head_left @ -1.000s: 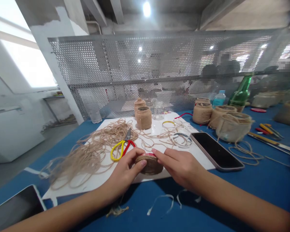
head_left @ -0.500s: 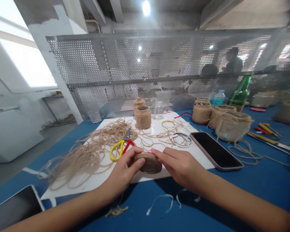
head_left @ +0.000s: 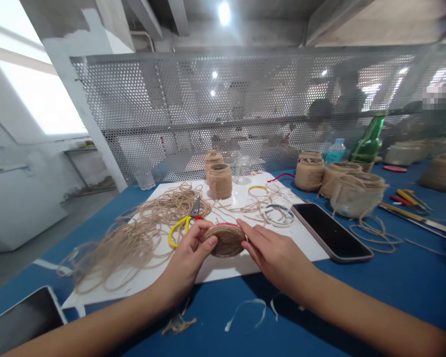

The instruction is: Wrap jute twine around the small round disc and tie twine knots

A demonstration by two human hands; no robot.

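Note:
Between my two hands is a round, twine-covered lid, tilted so its brown coiled face is toward me, with a strip of red along its top edge. My left hand grips its left side, thumb on the face and fingers behind. At the right edge, my right hand pinches the rim between thumb and fingers. Just behind my left hand lie scissors with a yellow and a red handle, the red one partly hidden. A loose heap of jute twine spreads to the left over white paper.
Twine-wrapped jars and a clear glass jar stand at the back. Right of the paper are a phone, more wrapped jars, a green bottle and cutters. A tablet-like device lies front left. A perforated metal screen rises behind.
The lid has been raised slightly and tipped up, showing more of its coiled face. My right fingers have shifted from its top to its right edge.

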